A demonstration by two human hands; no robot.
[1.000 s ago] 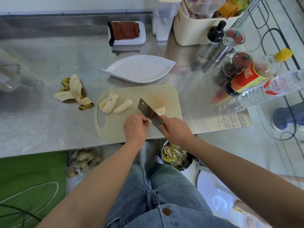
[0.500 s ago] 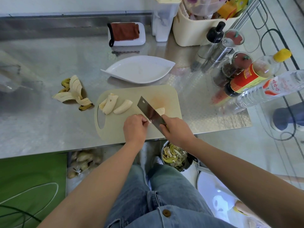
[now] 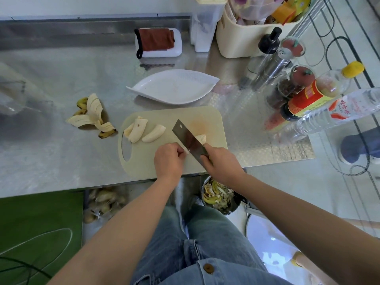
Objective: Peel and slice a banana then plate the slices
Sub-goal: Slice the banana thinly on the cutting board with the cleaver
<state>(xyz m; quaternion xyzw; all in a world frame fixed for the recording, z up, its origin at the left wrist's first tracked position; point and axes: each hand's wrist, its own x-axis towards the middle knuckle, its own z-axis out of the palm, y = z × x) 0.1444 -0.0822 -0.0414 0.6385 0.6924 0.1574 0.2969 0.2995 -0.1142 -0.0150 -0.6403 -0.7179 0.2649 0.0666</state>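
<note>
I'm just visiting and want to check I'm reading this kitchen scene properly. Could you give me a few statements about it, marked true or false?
1. The right hand grips the cleaver. True.
2. Banana slices already lie on the white plate. False: it holds no slices; the cut slices lie on the cutting board, right of the blade.
3. The banana peel lies on the cutting board. False: it lies on the metal counter, left of the board.
4. The left hand holds a banana piece next to the blade. True.
5. On the board's left part lie longer banana pieces. True.
</note>
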